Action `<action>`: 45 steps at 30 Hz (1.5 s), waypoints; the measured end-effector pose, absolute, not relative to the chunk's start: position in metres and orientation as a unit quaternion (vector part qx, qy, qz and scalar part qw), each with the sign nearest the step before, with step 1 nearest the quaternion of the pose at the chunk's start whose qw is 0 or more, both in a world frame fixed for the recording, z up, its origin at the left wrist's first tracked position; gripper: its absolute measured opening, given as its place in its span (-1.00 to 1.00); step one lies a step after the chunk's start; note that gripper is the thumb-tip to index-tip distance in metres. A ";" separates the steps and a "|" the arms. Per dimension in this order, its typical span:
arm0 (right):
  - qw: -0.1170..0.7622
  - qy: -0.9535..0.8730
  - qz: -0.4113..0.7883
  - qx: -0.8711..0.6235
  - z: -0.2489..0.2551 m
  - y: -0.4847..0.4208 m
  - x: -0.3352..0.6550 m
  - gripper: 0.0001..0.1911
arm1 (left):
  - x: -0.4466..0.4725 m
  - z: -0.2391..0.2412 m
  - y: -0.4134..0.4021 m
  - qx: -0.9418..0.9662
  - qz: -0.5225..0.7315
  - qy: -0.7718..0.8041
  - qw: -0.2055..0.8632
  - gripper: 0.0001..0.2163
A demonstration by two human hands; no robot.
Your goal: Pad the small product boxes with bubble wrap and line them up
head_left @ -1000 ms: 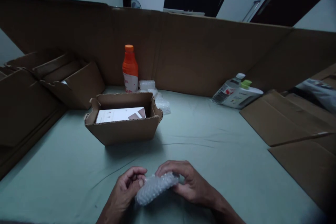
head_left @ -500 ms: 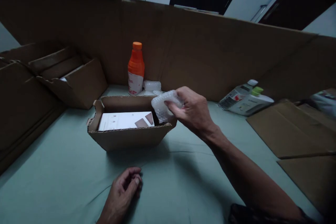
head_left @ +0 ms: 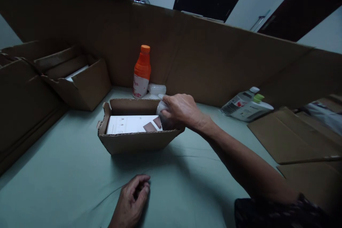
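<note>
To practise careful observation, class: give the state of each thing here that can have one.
cardboard box: open, upright on the table.
white carton: lying flat inside it.
bubble-wrapped bundle: held at the box's right end.
right hand: closed on the bundle.
left hand: curled, resting on the table.
orange bottle: upright, capped.
two bottles: lying down, capped.

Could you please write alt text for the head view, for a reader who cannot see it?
The right hand holds a bubble-wrapped item inside an open cardboard box beside a white carton; the left hand rests curled on the green table.
</note>
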State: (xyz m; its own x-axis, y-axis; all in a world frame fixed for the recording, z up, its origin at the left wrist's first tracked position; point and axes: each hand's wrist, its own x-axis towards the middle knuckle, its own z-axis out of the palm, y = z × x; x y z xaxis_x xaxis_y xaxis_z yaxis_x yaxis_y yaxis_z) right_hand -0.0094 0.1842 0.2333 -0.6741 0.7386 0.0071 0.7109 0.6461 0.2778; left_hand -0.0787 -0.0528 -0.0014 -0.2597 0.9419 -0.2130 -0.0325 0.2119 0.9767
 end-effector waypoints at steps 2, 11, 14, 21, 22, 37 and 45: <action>0.075 0.908 0.127 0.391 0.237 0.183 -0.011 -0.74 | -0.078 -0.005 -0.053 0.376 0.510 0.611 0.474 -0.62; 0.096 0.919 0.133 0.359 0.244 0.165 -0.014 -0.70 | -0.079 -0.004 -0.053 0.411 0.502 0.610 0.455 -0.68; 0.096 0.916 0.143 0.362 0.247 0.160 -0.017 -0.74 | -0.080 -0.003 -0.053 0.424 0.504 0.607 0.446 -0.68; 0.138 0.915 0.130 0.355 0.240 0.158 -0.016 -0.75 | -0.079 0.002 -0.051 0.428 0.499 0.615 0.435 -0.69; 0.152 0.917 0.120 0.348 0.239 0.160 -0.016 -0.77 | -0.079 0.001 -0.051 0.427 0.500 0.616 0.433 -0.69; 0.056 0.932 0.034 0.358 0.234 0.165 0.007 -0.79 | -0.080 0.002 -0.048 0.417 0.497 0.619 0.442 -0.65; -0.311 0.886 -0.088 0.333 0.225 0.148 0.077 -0.80 | -0.098 0.010 -0.061 0.252 0.556 0.658 0.441 -0.48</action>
State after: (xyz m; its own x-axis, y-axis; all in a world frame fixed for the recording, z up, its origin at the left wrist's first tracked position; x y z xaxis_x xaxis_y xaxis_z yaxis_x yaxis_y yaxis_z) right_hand 0.0770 0.1480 0.2250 -0.5845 0.6449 0.4925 0.5357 0.7625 -0.3627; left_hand -0.0978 -0.0606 0.0097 -0.4845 0.8216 -0.3006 -0.1581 0.2557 0.9537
